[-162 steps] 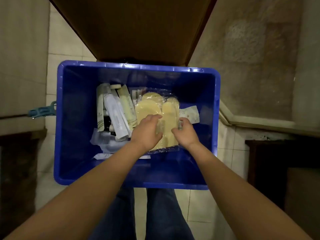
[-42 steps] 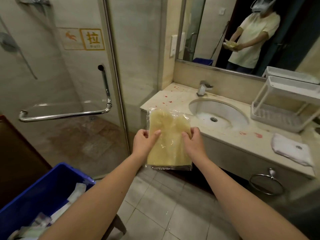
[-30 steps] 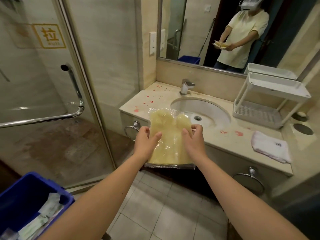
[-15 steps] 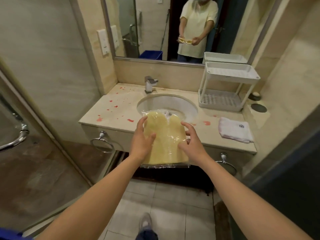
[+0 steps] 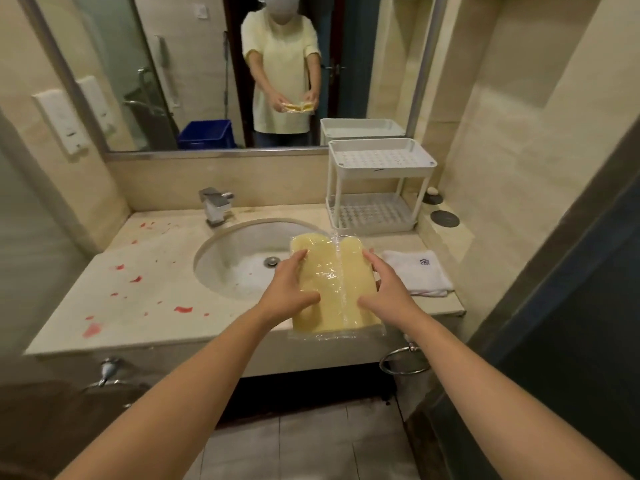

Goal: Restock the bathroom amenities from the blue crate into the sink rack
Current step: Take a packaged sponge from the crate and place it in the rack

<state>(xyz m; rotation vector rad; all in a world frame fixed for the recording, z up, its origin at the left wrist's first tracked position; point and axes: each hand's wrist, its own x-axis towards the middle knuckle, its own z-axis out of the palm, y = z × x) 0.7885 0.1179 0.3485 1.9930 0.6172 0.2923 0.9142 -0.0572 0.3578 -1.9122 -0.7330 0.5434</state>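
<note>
I hold a clear plastic pack of yellow slippers (image 5: 334, 289) flat in front of me, over the front right of the sink counter. My left hand (image 5: 289, 289) grips its left edge and my right hand (image 5: 384, 289) grips its right edge. The white two-tier sink rack (image 5: 379, 187) stands at the back right of the counter, beyond the pack; both of its tiers hold nothing. The blue crate (image 5: 206, 134) shows only as a reflection in the mirror.
A round basin (image 5: 239, 258) with a chrome tap (image 5: 214, 206) sits mid-counter. A folded white towel (image 5: 417, 271) lies right of my hands. Red petal-like bits (image 5: 138, 278) dot the left counter. A dark round coaster (image 5: 444, 218) lies beside the rack. Walls close in on both sides.
I have taken the slipper pack out of the crate, turned from the shower door to face the sink, and stepped closer. The pack now hangs over the counter's front edge, nearer the rack.
</note>
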